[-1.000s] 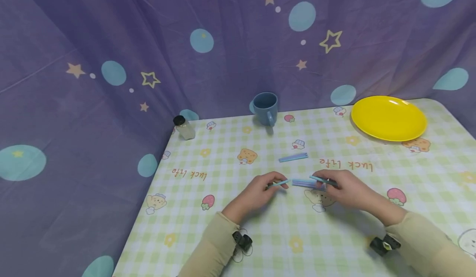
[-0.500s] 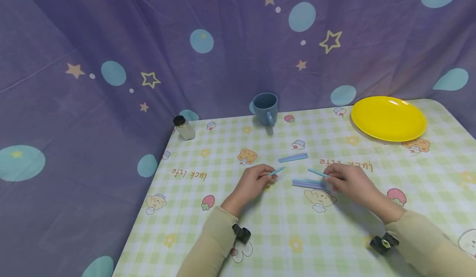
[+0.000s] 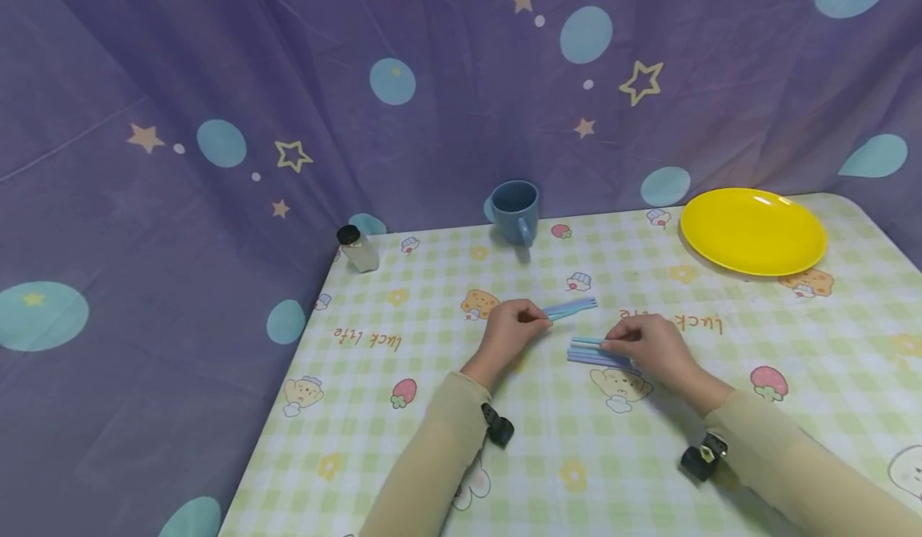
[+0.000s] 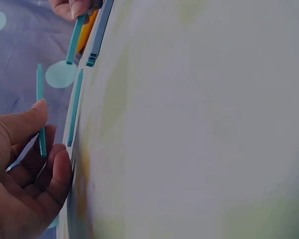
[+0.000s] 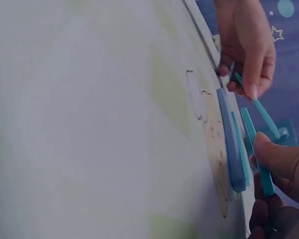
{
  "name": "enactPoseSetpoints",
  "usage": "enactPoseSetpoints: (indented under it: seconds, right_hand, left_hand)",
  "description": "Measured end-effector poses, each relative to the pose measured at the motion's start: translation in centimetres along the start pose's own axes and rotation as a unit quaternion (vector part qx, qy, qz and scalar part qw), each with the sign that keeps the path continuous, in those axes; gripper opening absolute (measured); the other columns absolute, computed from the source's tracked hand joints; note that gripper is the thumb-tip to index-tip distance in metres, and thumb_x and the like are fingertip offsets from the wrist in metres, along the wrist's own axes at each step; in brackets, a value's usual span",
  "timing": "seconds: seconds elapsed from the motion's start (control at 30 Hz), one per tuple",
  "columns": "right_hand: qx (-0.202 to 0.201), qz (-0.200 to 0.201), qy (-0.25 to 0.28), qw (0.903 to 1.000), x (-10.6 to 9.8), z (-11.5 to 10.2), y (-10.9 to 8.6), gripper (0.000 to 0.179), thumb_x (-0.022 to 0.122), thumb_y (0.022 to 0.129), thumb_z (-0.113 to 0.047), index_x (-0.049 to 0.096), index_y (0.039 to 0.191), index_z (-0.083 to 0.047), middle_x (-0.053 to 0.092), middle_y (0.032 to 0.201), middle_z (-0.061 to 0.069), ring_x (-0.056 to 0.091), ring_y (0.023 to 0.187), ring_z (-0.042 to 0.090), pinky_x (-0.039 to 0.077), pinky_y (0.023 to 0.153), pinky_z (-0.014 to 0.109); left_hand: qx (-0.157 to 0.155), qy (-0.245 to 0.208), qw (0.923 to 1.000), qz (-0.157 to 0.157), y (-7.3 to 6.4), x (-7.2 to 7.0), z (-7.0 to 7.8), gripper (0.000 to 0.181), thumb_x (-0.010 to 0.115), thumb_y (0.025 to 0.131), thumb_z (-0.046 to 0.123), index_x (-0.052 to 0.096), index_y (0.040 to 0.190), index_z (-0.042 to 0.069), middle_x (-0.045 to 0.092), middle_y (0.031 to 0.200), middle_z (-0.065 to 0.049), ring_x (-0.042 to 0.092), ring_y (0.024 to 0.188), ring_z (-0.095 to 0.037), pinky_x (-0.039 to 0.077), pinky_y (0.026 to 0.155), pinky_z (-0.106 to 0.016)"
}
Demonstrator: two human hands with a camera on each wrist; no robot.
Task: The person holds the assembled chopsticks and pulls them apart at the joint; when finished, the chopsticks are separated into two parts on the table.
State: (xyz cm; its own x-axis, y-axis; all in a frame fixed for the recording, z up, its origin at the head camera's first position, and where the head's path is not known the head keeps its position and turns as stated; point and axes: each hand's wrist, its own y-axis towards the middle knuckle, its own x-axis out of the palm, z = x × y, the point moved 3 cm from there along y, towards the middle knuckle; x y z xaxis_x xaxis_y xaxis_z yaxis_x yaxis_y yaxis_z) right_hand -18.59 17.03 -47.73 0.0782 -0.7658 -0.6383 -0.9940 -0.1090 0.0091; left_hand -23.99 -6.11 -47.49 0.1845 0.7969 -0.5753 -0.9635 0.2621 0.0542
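My left hand (image 3: 510,334) pinches a thin turquoise stick (image 4: 40,82) between thumb and fingers. In the head view that stick overlaps the near side of a small group of blue and purple sticks (image 3: 571,306). On the right, my other hand (image 3: 651,349) pinches a second turquoise stick (image 5: 247,122) by thumb and fingertips. It points left, close over the far side of a nearer group of blue and purple sticks (image 3: 592,357) and almost parallel to it. My right fingers cover that group's right end. Both stick groups lie on the patterned tablecloth (image 3: 547,457).
A blue mug (image 3: 515,215) stands at the table's back edge. Left of it is a small clear jar with a black lid (image 3: 358,250). A yellow plate (image 3: 752,231) lies at the back right. A purple curtain (image 3: 446,89) hangs behind the table.
My left hand has moved forward and right with its stick, up to the far group. My right hand has shifted left, and its stick now lines up with the near group.
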Motion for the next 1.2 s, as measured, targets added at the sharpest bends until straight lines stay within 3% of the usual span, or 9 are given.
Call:
enactPoseSetpoints:
  seconds: [0.43,0.83,1.2]
  right_hand:
    - [-0.014,-0.001,-0.02,0.9997,0.8,-0.1,0.7,0.009,0.081,0.08,-0.023,0.077,0.08,-0.015,0.07,0.079,-0.005,0.057,0.079,0.017,0.04,0.077,0.036]
    - [-0.015,-0.019,-0.037,0.999,1.1,0.0,0.8,0.007,0.079,0.083,-0.024,0.076,0.082,-0.017,0.07,0.082,-0.006,0.061,0.084,0.019,0.044,0.083,0.045]
    - [-0.021,-0.026,-0.046,0.9984,1.1,0.1,0.7,0.005,0.077,0.084,-0.022,0.077,0.085,-0.017,0.07,0.082,-0.007,0.062,0.087,0.021,0.045,0.086,0.047]
  left_hand:
    - [-0.011,0.089,0.9959,-0.008,2.7,1.5,1.1,0.016,0.083,0.079,0.02,0.07,0.07,0.016,0.061,0.072,0.008,0.052,0.065,-0.007,0.044,0.065,-0.022]
    - [-0.019,0.158,0.9871,-0.01,3.8,1.9,1.4,0.019,0.085,0.077,0.025,0.07,0.067,0.018,0.061,0.07,0.01,0.053,0.068,-0.007,0.043,0.068,-0.023]
    - [-0.05,0.201,0.9783,-0.007,3.8,2.4,1.6,0.027,0.085,0.077,0.03,0.063,0.067,0.017,0.053,0.077,0.007,0.05,0.074,-0.01,0.042,0.071,-0.025]
